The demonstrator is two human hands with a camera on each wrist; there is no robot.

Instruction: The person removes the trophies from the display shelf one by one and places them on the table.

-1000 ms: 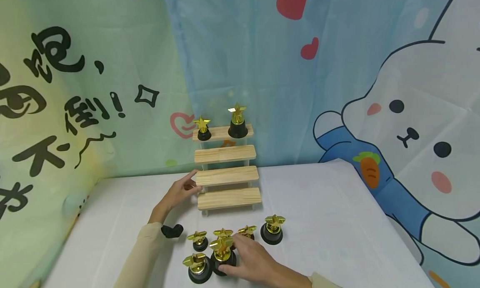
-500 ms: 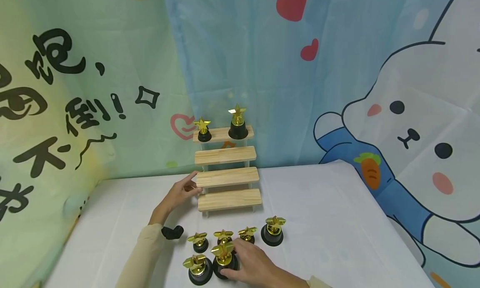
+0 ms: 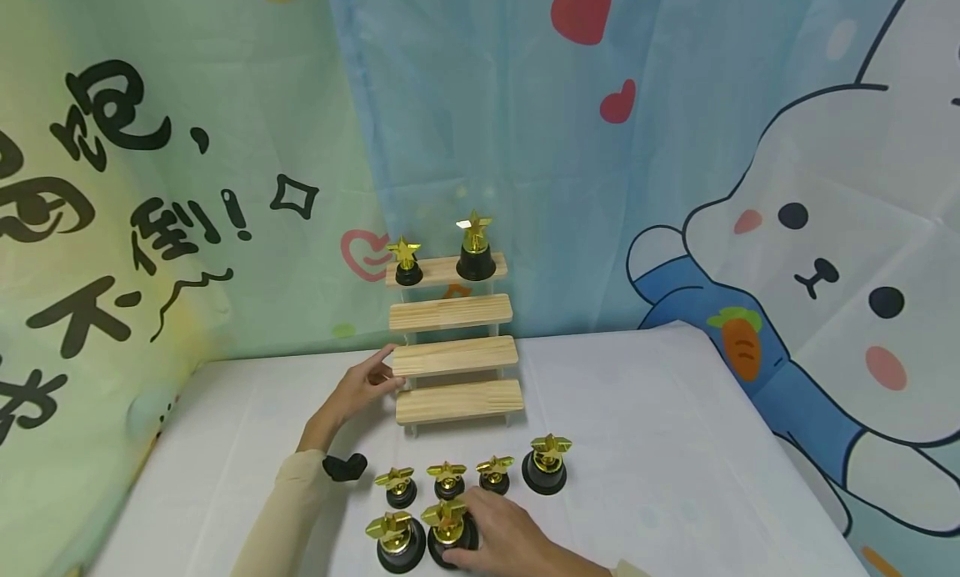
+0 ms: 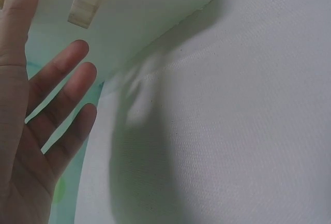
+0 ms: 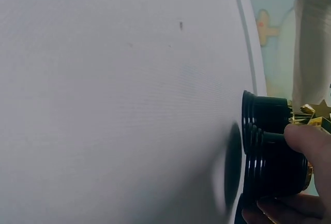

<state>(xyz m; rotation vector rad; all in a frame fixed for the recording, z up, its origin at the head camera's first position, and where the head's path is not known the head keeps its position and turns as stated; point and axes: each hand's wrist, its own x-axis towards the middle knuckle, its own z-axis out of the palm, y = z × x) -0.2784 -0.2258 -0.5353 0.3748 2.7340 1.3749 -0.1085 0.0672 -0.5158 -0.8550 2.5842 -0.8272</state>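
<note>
In the head view my right hand [image 3: 506, 531] grips a gold star trophy [image 3: 452, 537] by its black base, thumb on the near side. The right wrist view shows that black base [image 5: 276, 164] between thumb and fingers, close over the white tablecloth, with a shadow beside it. A similar trophy [image 3: 400, 545] stands just to its left. My left hand [image 3: 362, 385] is at the left side of a four-tier wooden display stand [image 3: 455, 358], fingertips right at the edge of a lower tier. In the left wrist view, several fingers [image 4: 64, 97] extend loosely beside the stand's pale side panel.
Three small trophies, left [image 3: 401, 487], middle [image 3: 449, 480] and right [image 3: 494, 474], line up behind the held one. A larger trophy [image 3: 545, 464] stands farther right. Two more, one small [image 3: 407, 264] and one large [image 3: 476, 252], occupy the top tier. A printed curtain [image 3: 570, 185] hangs behind.
My right hand has drawn the trophy slightly toward me and to the right, so the middle small trophy behind it shows more fully. The left hand has stayed at the stand.
</note>
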